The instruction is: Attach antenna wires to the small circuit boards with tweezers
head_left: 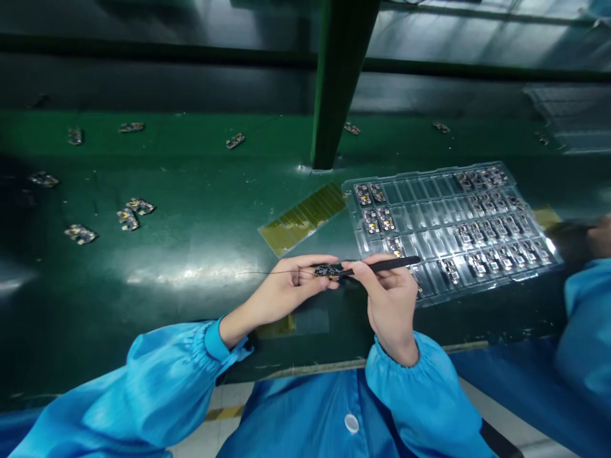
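Between the fingers and thumb of my left hand (pixel 293 283) is a small circuit board (pixel 325 271), with a thin dark wire (pixel 260 273) running off to the left. My right hand (pixel 394 296) grips black tweezers (pixel 394 263), whose tips reach the board's right end. Whether the tips touch or pinch a part there is too small to tell. Just right of my hands lies a clear plastic tray (pixel 420 216) with rows of slots, many holding similar boards at its left and right ends. A sheet of amber tape strips (pixel 305 219) lies beyond my left hand.
Loose boards with wires, such as one board (pixel 81 234), are scattered over the green bench (pixel 214 210). A green post (pixel 341 83) rises from its middle. Another tape piece (pixel 277 326) lies near the front edge. At the far right is a co-worker's blue sleeve (pixel 589 312).
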Motion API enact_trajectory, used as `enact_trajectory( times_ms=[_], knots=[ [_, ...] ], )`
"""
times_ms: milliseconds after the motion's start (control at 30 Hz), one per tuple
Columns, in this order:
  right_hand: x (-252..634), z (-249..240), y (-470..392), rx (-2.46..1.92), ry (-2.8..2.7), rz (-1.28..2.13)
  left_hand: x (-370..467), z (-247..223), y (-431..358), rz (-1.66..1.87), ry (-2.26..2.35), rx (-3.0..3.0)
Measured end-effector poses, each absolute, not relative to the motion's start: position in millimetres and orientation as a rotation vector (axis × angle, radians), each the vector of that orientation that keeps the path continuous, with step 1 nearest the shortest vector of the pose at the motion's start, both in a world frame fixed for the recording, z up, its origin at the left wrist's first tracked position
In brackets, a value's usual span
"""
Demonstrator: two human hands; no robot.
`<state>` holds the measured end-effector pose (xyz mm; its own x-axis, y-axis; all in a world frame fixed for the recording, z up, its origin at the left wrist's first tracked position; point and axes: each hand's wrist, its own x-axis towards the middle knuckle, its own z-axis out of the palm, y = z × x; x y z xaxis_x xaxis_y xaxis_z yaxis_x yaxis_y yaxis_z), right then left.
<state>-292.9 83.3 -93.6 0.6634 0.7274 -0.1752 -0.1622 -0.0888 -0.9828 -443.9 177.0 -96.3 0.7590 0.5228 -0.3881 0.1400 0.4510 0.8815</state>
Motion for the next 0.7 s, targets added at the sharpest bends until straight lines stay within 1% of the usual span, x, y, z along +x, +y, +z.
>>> enact_trajectory(
  times_ms=[233,533,700],
  knots=[
    [-298.2,-91.9,84.6,-1.547,-0.522,0.768,-445.5,-92.8,172.6,0.261,0.646,0.889],
    [-298.1,-97.6,86.0,-1.414,-0.440,0.761,-443.8,-90.5,168.8,0.329,0.728,1.015],
    [-298.1,-97.6,86.4,-1.432,-0.448,0.767,-442.5,-90.9,170.6,0.334,0.752,1.083]
  ],
)
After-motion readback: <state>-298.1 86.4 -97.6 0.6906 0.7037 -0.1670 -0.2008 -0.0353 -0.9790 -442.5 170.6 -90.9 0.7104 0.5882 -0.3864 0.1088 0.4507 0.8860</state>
